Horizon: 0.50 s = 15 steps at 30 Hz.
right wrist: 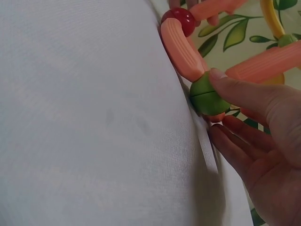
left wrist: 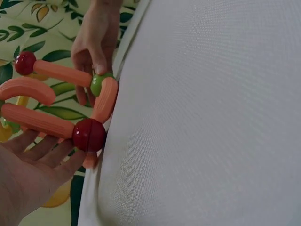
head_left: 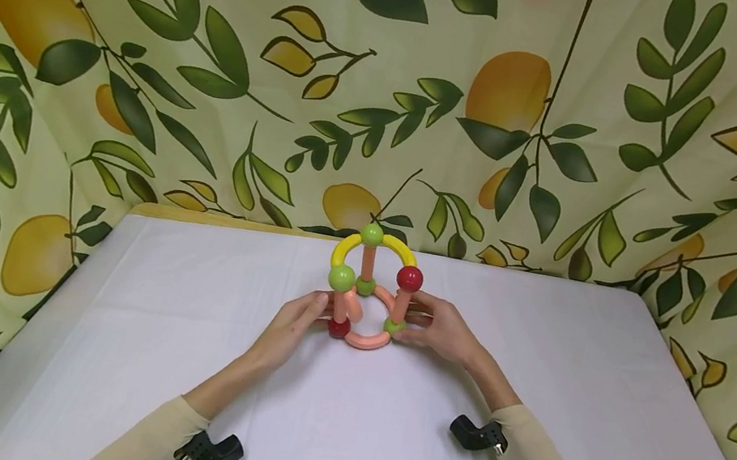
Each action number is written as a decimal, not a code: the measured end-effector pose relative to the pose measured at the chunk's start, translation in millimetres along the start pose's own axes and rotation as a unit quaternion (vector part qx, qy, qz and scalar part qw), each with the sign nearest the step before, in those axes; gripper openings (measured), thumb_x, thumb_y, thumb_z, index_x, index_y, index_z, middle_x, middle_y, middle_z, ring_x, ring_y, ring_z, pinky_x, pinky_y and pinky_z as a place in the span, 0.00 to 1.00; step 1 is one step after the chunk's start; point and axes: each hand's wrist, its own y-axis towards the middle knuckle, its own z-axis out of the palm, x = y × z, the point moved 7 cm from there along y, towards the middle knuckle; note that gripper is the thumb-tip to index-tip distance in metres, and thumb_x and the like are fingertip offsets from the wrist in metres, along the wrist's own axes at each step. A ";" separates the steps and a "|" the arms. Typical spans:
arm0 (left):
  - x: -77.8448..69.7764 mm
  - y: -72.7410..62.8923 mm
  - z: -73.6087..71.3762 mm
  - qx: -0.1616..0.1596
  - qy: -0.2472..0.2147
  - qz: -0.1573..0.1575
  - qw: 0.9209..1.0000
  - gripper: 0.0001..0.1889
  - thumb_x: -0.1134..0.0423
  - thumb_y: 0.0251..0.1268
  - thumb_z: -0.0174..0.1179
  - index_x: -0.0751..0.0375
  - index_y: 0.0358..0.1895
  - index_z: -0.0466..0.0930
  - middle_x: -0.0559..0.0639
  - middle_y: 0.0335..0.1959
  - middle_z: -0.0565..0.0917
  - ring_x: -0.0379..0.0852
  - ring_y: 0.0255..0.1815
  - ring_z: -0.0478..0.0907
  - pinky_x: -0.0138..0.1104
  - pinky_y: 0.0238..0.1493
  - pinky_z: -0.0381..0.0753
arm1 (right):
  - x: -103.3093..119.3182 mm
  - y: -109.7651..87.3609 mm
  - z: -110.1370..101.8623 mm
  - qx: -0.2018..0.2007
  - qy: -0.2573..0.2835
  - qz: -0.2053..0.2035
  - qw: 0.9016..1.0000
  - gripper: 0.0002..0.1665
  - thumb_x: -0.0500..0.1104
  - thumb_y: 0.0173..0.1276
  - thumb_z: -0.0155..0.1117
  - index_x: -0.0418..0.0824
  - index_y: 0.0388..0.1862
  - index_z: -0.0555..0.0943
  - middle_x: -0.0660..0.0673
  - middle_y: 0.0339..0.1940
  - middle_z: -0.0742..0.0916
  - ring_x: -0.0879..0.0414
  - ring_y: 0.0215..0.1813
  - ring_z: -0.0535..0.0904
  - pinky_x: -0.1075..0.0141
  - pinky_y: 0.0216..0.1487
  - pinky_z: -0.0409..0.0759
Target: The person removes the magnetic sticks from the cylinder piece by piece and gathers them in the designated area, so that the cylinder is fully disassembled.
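Note:
A frame of toy building sticks and balls stands on the white table point(head_left: 182, 362). Its base is a ring of curved salmon sticks point(head_left: 367, 341), with upright sticks rising from balls and a yellow arc point(head_left: 398, 248) across the back top. One curved salmon stick point(left wrist: 28, 90) slants down from the front-left green ball point(head_left: 342, 278). My left hand point(head_left: 291, 323) lies beside the lower red ball point(left wrist: 89, 135), its fingers fairly straight against the ball and upright. With thumb and fingers, my right hand point(right wrist: 263, 127) holds the lower green ball point(right wrist: 207, 96) at the base's right.
A leaf-and-fruit patterned curtain point(head_left: 391, 102) hangs behind the table and along both sides. Black wrist cameras point(head_left: 476, 434) are strapped on both beige sleeves. At the top right of the frame sits another red ball point(head_left: 409, 278).

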 end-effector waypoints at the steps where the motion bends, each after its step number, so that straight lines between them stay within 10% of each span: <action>1: -0.3 -0.5 0.6 0.002 -0.002 -0.001 1.000 0.25 0.52 0.81 0.39 0.68 0.64 0.73 0.58 0.57 0.80 0.54 0.59 0.76 0.48 0.63 0.73 | -0.3 -0.2 -0.8 -0.002 0.002 -0.001 1.000 0.41 0.35 0.54 0.78 0.32 0.67 0.71 0.38 0.60 0.81 0.44 0.59 0.79 0.60 0.58 0.79; 15: -10.5 8.6 -6.4 -0.072 -0.020 -0.024 0.997 0.27 0.54 0.83 0.35 0.76 0.61 0.72 0.67 0.54 0.80 0.60 0.57 0.77 0.51 0.60 0.76 | 0.6 -3.6 1.6 -0.020 -0.010 0.023 0.999 0.41 0.36 0.58 0.75 0.33 0.69 0.69 0.38 0.61 0.80 0.43 0.61 0.78 0.56 0.61 0.77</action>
